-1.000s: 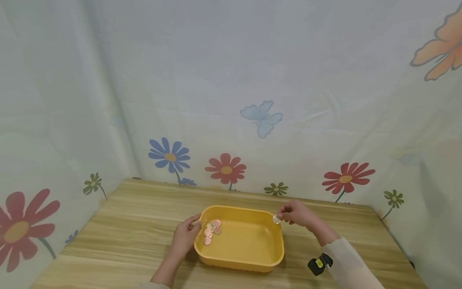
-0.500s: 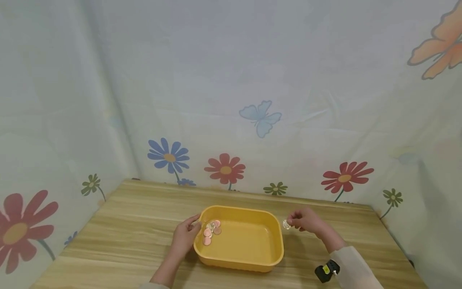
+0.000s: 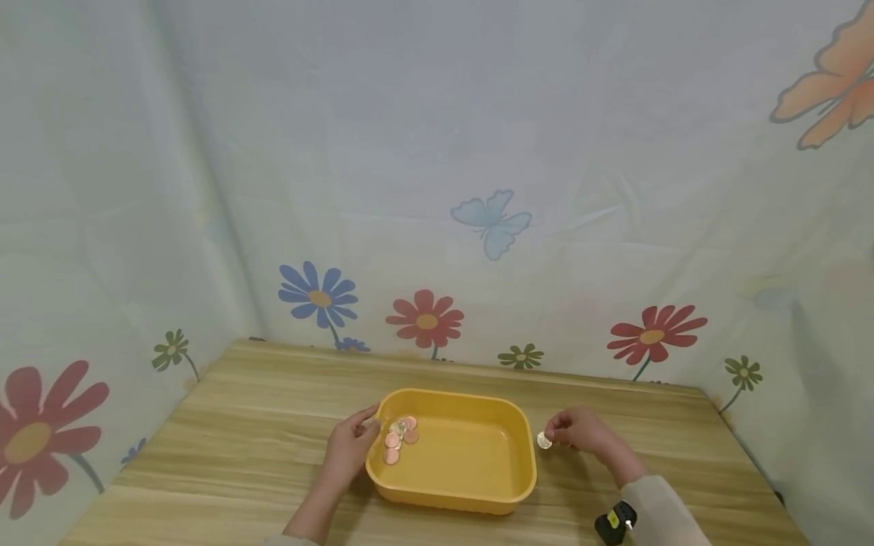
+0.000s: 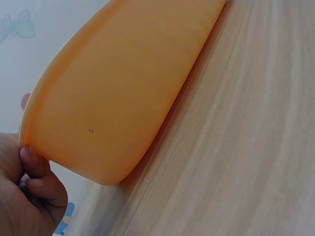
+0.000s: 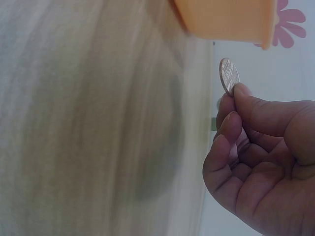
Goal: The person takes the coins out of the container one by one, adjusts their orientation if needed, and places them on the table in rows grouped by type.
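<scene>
A yellow plastic basin (image 3: 471,462) stands on the wooden table, with several copper and silver-coloured coins (image 3: 392,440) gathered at its left end. My left hand (image 3: 350,447) grips the basin's left rim, thumb over the edge; in the left wrist view its fingers (image 4: 47,189) curl under the rim. Just right of the basin, my right hand (image 3: 580,432) pinches a silver-coloured coin (image 3: 544,440) between thumb and fingertips. The right wrist view shows that coin (image 5: 229,76) held on edge above the tabletop, apart from the basin wall (image 5: 226,19).
The wood-grain table (image 3: 273,425) extends around the basin on all sides. A pale curtain (image 3: 382,152) printed with flowers and butterflies hangs behind and beside it. A small black device (image 3: 614,523) sits at the right wrist.
My right hand has carried the coin from over the basin's right rim outward to the right, then down lower beside the basin. The left hand and the basin have stayed nearly still.
</scene>
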`<state>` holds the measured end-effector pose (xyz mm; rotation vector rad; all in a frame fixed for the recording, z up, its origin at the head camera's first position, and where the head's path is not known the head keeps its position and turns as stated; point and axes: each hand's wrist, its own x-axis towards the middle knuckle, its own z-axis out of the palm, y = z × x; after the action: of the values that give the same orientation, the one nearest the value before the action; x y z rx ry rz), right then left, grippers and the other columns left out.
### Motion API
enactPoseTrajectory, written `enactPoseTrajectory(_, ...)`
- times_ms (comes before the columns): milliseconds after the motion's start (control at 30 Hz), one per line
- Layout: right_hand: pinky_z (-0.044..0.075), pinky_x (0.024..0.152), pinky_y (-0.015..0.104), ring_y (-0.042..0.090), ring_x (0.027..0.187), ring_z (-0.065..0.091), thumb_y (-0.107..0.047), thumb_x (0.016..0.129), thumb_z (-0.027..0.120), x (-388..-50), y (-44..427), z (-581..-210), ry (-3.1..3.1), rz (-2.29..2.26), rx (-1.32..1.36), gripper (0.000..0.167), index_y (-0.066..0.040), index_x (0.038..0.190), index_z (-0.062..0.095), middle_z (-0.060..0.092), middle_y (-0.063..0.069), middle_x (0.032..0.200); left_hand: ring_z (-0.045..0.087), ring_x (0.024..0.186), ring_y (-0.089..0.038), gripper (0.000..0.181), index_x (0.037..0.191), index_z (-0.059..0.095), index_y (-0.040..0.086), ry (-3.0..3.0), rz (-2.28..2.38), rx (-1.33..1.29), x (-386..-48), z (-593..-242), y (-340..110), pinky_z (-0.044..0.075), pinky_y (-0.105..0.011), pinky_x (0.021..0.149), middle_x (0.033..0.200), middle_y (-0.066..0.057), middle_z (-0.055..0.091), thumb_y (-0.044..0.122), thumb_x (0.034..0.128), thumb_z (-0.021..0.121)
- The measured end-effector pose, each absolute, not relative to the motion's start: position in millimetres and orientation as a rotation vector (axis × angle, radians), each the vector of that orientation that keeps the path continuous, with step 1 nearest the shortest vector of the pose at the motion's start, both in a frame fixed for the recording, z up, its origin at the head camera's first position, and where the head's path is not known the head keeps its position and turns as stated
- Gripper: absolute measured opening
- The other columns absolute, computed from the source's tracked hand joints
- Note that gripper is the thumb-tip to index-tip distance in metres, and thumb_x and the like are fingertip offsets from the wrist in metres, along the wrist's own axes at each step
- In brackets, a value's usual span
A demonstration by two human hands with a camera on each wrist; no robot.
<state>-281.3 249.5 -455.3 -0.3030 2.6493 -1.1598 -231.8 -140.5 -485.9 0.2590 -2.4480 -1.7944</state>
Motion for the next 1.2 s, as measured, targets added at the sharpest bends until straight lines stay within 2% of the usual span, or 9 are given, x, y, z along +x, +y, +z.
enactPoseTrajectory(233,0.040,0.061,0.023,0.014,0.070,0.048,-0.006,0.092,0.071,-281.2,248.9,-463.6,2.693,-1.108,-0.264,0.012,0.005,0.089,0.073,0.060,-0.002,0.074,0.043,0.050,-0.010,0.042,0.140,0.060,-0.001,-2.436,-1.806,0.257,-231.6,-485.9,-141.3,0.040,-0.019,0.043,0.068,-0.007,0.057,0.012,0.1000,0.060)
enactPoseTrajectory(400,0.041,0.061,0.022,0.012,0.068,0.048,-0.004,0.090,0.071,-281.9,249.6,-472.0,2.709,-1.086,-0.274,0.011,0.006,0.087,0.074,0.060,-0.003,0.071,0.043,0.051,-0.010,0.042,0.140,0.060,-0.001,-2.443,-1.799,0.262,-231.5,-485.5,-141.0,0.040,-0.019,0.044,0.067,-0.004,0.054,0.012,0.1001,0.060)
enactPoseTrajectory(767,0.042,0.057,0.022,0.010,0.063,0.049,-0.002,0.089,0.071,-282.1,249.2,-476.6,2.723,-1.084,-0.317,0.012,0.008,0.084,0.074,0.060,-0.003,0.066,0.044,0.051,-0.009,0.042,0.140,0.060,0.000,-2.442,-1.804,0.256,-231.9,-488.0,-140.7,0.040,-0.019,0.044,0.070,-0.008,0.058,0.012,0.0999,0.060)
enactPoseTrajectory(1200,0.040,0.059,0.021,0.010,0.063,0.047,-0.004,0.082,0.077,-285.0,238.2,-474.1,2.866,-0.901,-0.272,0.009,0.003,0.077,0.076,0.064,0.000,0.066,0.042,0.048,-0.009,0.042,0.140,0.060,-0.001,-2.444,-1.794,0.250,-231.3,-485.3,-140.8,0.038,-0.019,0.042,0.069,-0.008,0.058,0.012,0.0995,0.060)
